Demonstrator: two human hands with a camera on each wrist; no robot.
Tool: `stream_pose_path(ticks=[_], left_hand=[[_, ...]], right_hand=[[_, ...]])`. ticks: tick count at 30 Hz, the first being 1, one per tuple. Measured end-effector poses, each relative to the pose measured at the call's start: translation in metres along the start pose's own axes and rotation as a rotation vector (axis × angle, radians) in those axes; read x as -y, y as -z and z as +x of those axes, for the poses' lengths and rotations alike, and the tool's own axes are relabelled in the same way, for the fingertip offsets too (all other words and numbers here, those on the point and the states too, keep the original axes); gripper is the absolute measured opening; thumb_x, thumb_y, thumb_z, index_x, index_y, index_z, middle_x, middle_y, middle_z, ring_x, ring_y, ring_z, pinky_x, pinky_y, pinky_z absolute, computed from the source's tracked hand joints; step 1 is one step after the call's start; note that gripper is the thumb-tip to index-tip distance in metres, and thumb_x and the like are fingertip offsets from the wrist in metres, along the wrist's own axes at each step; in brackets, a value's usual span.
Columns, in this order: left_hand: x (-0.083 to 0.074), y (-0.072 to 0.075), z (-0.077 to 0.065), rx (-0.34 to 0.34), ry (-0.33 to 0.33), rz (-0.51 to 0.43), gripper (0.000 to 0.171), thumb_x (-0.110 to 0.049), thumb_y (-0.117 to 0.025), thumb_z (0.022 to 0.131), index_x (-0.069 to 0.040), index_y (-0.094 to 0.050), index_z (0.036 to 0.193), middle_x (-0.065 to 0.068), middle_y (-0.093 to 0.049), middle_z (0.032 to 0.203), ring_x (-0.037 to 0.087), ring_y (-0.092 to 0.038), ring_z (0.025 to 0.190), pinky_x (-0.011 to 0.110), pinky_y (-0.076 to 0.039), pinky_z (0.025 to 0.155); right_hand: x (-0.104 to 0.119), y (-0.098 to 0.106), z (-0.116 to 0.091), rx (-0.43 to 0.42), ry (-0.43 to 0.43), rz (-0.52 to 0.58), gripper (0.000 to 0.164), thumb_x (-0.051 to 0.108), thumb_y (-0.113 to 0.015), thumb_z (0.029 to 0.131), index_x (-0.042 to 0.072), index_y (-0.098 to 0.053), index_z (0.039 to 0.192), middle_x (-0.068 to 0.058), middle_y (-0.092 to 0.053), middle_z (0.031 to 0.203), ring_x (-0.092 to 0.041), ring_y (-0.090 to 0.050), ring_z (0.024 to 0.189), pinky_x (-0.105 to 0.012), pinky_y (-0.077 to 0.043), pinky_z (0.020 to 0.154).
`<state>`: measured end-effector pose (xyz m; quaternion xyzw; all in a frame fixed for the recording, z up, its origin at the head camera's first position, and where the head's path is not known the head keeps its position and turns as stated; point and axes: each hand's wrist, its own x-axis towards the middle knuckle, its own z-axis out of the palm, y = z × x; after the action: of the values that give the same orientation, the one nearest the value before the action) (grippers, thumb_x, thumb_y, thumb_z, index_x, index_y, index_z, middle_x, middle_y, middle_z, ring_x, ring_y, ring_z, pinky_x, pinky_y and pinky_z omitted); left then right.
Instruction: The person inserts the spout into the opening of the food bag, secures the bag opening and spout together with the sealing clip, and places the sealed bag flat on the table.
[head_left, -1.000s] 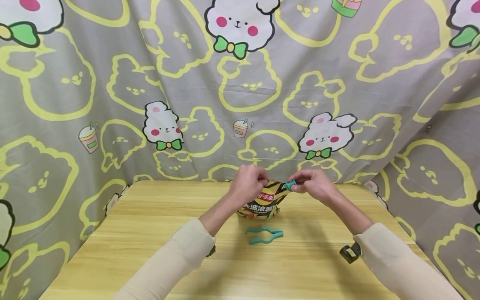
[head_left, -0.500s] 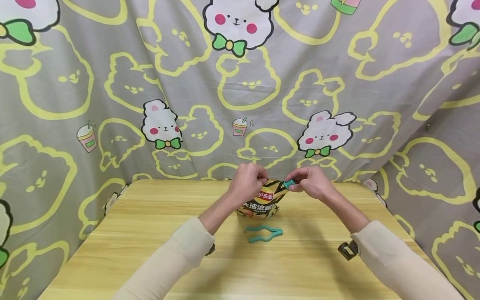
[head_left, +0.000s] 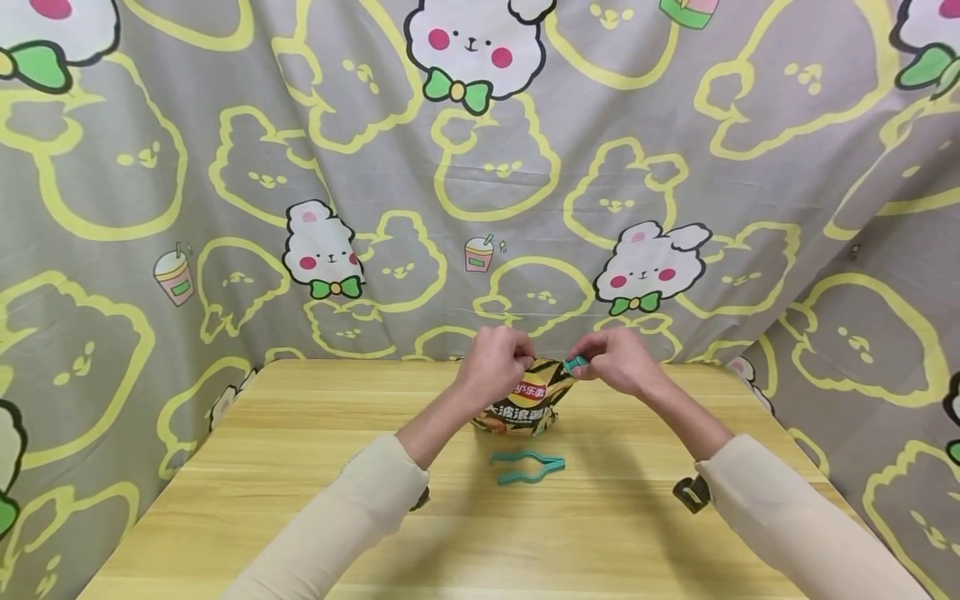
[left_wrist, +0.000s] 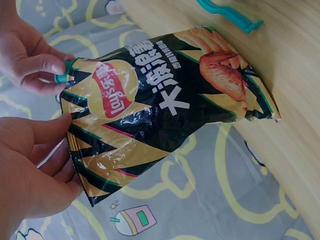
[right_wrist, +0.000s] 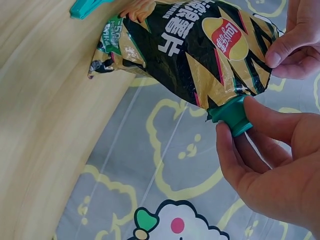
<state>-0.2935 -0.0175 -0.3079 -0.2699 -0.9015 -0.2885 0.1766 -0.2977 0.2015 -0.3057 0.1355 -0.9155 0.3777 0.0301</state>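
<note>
**Chip bag [head_left: 519, 414] with green clip [right_wrist: 233, 116] at one top corner**

Chip bag held up near the far edge of the surface [head_left: 300, 467], printed front toward the viewer. Green clip at the gathered corner, pinched between thumb and fingers [right_wrist: 228, 152] of the right hand [head_left: 621, 362]; top edge of the bag pinched likewise in the left hand [head_left: 492, 362]. Compared with one second earlier: right hand slightly farther in toward the bag, more of the clip covered; left hand nearly unmoved. By judgement, a closer hold on the corner, with work there unfinished; full fastening of the clip impossible to tell. Nearer the viewer, apart from both hands: second clip [head_left: 556, 463], arms spread, flat on the surface. Behind: patterned curtain [head_left: 405, 329].
</note>
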Motion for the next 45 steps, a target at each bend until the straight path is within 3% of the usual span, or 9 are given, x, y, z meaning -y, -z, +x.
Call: stream_pose_path(ticks=[11, 21, 29, 38, 45], left_hand=[[0.0009, 0.0000, 0.0006, -0.003, -0.003, 0.000, 0.013, 0.000, -0.070, 0.091, -0.007, -0.079, 0.083, 0.002, -0.074, 0.076, 0.011, -0.062, 0.066, 0.026, -0.055, 0.068], [0.0015, 0.0009, 0.0016, -0.001, 0.008, -0.003, 0.016, 0.002, -0.071, 0.089, -0.009, -0.079, 0.079, 0.000, -0.074, 0.074, 0.010, -0.064, 0.067, 0.027, -0.056, 0.068], [0.0015, 0.0011, 0.0011, 0.002, 0.016, -0.006, 0.019, 0.005, -0.068, 0.087, -0.009, -0.079, 0.079, 0.000, -0.074, 0.074, 0.011, -0.063, 0.067, 0.027, -0.056, 0.068], [0.0019, 0.0014, 0.0001, 0.001, 0.007, -0.010, 0.019, 0.006, -0.068, 0.087, -0.008, -0.079, 0.079, 0.000, -0.073, 0.073, 0.012, -0.063, 0.068, 0.028, -0.056, 0.068], [0.0025, 0.0016, 0.0003, -0.005, 0.006, -0.009, 0.020, 0.007, -0.067, 0.086, -0.008, -0.079, 0.080, 0.000, -0.074, 0.074, 0.012, -0.064, 0.068, 0.027, -0.057, 0.070]], right_hand=[[0.0039, 0.0002, 0.0002, 0.013, 0.011, -0.008, 0.018, 0.007, -0.079, 0.085, 0.004, -0.077, 0.102, -0.008, -0.078, 0.093, -0.018, -0.071, 0.084, -0.035, -0.053, 0.078], [0.0022, -0.0005, 0.0021, 0.024, 0.015, 0.021, 0.016, 0.002, -0.078, 0.083, 0.002, -0.078, 0.100, -0.009, -0.077, 0.089, -0.017, -0.071, 0.080, -0.029, -0.054, 0.075], [0.0032, -0.0005, 0.0024, 0.019, -0.014, -0.020, 0.021, 0.014, -0.081, 0.085, 0.006, -0.078, 0.104, -0.007, -0.076, 0.093, -0.018, -0.068, 0.083, -0.034, -0.053, 0.076], [0.0025, -0.0021, 0.0015, 0.053, -0.046, 0.066, 0.026, 0.016, -0.076, 0.090, 0.001, -0.074, 0.111, -0.015, -0.076, 0.098, -0.019, -0.073, 0.079, -0.041, -0.059, 0.082], [0.0049, -0.0004, 0.0008, 0.066, -0.068, 0.098, 0.025, 0.017, -0.076, 0.091, 0.000, -0.074, 0.110, -0.014, -0.075, 0.098, -0.018, -0.073, 0.079, -0.037, -0.060, 0.080]])
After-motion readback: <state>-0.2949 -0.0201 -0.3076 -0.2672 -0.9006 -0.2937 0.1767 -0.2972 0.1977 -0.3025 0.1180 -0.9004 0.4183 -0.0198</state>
